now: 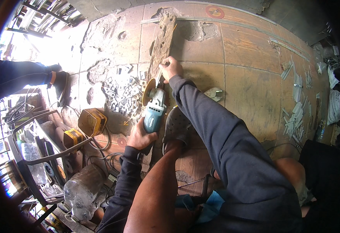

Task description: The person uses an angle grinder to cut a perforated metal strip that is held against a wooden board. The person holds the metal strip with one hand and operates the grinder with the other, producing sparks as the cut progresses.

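Note:
My left hand (142, 135) is wrapped round the body of a teal angle grinder (154, 116), whose thin brown disc (148, 92) stands on edge at its far end. Just beyond the disc, my right hand (172, 70) pinches a small metal piece (159, 74) against a worn wooden plank (165, 39). Where the disc meets the metal is hard to make out. Many small cut metal pieces (121, 91) lie in a heap left of the grinder. My foot in a dark clog (176, 123) rests right beside the tool.
An adjustable wrench (215, 94) lies right of my forearm. Metal strips (297, 87) are scattered at right. Yellow cut-open containers (92, 122), cables, a metal frame (47, 158) and a plastic bottle (82, 192) crowd the lower left. Another person's shoe (61, 87) stands at left.

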The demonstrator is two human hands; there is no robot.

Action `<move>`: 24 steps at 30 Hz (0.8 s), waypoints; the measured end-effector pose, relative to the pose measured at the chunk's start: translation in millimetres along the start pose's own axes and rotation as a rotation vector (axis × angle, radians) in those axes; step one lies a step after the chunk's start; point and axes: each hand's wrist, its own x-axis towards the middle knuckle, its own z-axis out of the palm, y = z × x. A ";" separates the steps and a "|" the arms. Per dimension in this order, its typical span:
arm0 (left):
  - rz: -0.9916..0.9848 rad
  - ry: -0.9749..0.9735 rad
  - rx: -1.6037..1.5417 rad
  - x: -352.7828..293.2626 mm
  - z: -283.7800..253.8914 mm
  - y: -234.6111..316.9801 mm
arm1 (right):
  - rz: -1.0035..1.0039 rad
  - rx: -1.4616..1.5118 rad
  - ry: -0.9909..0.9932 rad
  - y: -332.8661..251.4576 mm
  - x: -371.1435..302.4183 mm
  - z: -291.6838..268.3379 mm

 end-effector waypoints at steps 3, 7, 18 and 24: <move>-0.062 -0.058 0.085 2.6 -3.6 3.4 | 0.014 0.002 -0.008 -1.8 -0.8 -0.5; -0.056 -0.049 0.023 2.5 -3.1 4.7 | 0.028 0.012 -0.012 -5.4 -3.4 -1.7; -0.069 -0.022 0.054 -2.9 -0.6 -4.9 | 0.003 0.027 -0.017 -5.8 -5.5 -4.3; -0.042 -0.024 0.061 -0.9 -2.1 -0.1 | 0.008 0.022 -0.025 -4.2 -3.9 -3.2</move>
